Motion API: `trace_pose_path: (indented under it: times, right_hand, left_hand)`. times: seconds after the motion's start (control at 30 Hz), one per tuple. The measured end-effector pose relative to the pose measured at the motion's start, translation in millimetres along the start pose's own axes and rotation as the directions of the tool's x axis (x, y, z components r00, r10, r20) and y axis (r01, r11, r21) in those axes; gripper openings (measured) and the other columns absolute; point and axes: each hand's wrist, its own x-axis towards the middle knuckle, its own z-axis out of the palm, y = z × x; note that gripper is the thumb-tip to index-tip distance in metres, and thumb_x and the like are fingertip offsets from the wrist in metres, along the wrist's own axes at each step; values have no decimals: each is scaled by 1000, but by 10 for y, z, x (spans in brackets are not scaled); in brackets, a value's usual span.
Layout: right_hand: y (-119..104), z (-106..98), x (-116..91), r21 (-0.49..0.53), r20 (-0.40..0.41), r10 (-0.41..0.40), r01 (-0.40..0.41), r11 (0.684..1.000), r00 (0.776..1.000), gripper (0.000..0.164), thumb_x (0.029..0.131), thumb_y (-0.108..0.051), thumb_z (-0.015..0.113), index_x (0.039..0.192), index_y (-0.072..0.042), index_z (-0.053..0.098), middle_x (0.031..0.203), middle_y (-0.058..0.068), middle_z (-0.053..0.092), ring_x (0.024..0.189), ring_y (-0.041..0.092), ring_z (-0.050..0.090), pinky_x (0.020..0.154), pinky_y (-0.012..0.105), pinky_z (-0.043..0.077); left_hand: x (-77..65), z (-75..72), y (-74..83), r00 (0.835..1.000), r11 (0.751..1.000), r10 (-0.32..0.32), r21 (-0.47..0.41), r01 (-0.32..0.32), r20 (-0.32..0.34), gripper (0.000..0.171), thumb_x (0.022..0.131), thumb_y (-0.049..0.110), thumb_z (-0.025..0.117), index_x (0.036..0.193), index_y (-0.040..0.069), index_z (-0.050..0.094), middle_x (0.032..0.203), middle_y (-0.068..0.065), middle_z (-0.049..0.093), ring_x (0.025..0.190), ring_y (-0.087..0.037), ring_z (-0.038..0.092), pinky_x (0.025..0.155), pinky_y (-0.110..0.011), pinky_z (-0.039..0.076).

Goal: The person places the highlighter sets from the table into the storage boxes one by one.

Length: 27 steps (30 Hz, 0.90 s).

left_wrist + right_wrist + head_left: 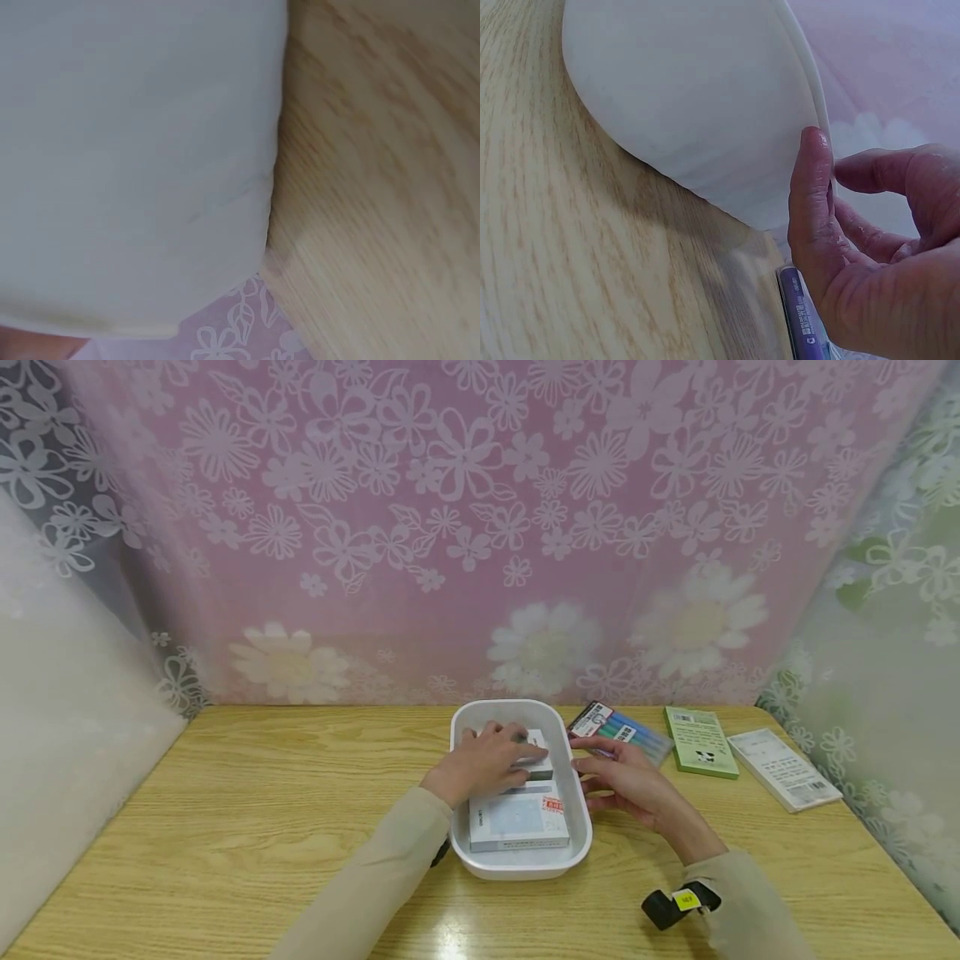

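Note:
A white plastic bin (465, 852) with rounded corners stands on the table, and its outer wall also fills much of both wrist views. My left hand (483, 764) reaches into it with fingers spread over a small white box (537, 742) with a dark edge, at the bin's far end. Part of that box lies under the hand. Nearer me in the bin lies a flat white box (517, 818) with a red-and-white sticker. My right hand (626, 781) touches the bin's right side near the rim, its fingertips against the wall (705, 97).
Right of the bin lie a clear pack of blue and green pens (626, 735), a green box (701, 743) with a cow picture, and a white pack (783, 768). A pink floral curtain (405, 568) hangs behind the wooden table (262, 810).

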Motion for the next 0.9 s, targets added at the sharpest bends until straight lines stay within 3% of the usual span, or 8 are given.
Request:
trace_pose_path:
  times: [0.27, 0.4, 0.5, 0.73, 0.83, 0.9]
  right_hand:
    - [-6, -1, -5, -12, -7, 6, -6, 1000, 1000, 61, 102, -27, 63, 154, -6, 39, 111, 6, 72, 87, 15, 73, 70, 28, 63]
    - [-7, 5, -9, -21, -13, 9, -9, 1000, 1000, 60, 102, -27, 63, 153, -6, 39, 114, 7, 71, 88, 16, 73, 70, 29, 63]
    - [-6, 10, -10, -21, -16, 4, -4, 1000, 1000, 60, 102, -27, 63, 153, -6, 39, 115, 8, 71, 88, 16, 73, 70, 29, 63]
    - [-4, 22, -7, -11, -11, 1, -2, 1000, 1000, 60, 102, -26, 63, 153, -6, 39, 113, 6, 72, 86, 15, 73, 69, 28, 63]
    - [-2, 19, -10, -6, -10, 0, 0, 1000, 1000, 60, 102, -27, 63, 153, -5, 39, 112, 6, 72, 86, 15, 73, 69, 28, 63]
    - [0, 18, -14, -2, -8, 0, 0, 1000, 1000, 60, 102, -27, 63, 153, -5, 39, 112, 5, 72, 86, 15, 73, 69, 28, 63]
  left_hand:
    - [-78, -29, -40, 999, 995, 27, -90, -31, -45, 37, 106, 29, 55, 143, 35, 60, 146, -1, 56, 128, -26, 55, 99, -53, 49]
    - [-157, -48, -66, 989, 990, 58, -116, -74, -136, 38, 105, 23, 56, 143, 30, 61, 141, -2, 61, 124, -24, 59, 98, -51, 50]
    - [-243, -73, -84, 972, 990, 50, -117, -79, -228, 38, 103, 21, 59, 141, 27, 62, 138, -1, 63, 126, -23, 60, 101, -53, 51]
    - [-483, -103, -138, 921, 977, -99, -212, 18, -377, 42, 98, 15, 66, 140, 18, 62, 135, -5, 63, 125, -28, 59, 99, -52, 52]
    - [-572, -69, -177, 893, 947, -201, -314, 71, -403, 44, 96, 13, 67, 140, 16, 62, 134, -8, 62, 119, -29, 61, 95, -47, 55]
    - [-627, -40, -203, 877, 908, -271, -407, 97, -396, 45, 96, 12, 67, 141, 14, 61, 135, -10, 61, 116, -29, 62, 92, -45, 55]
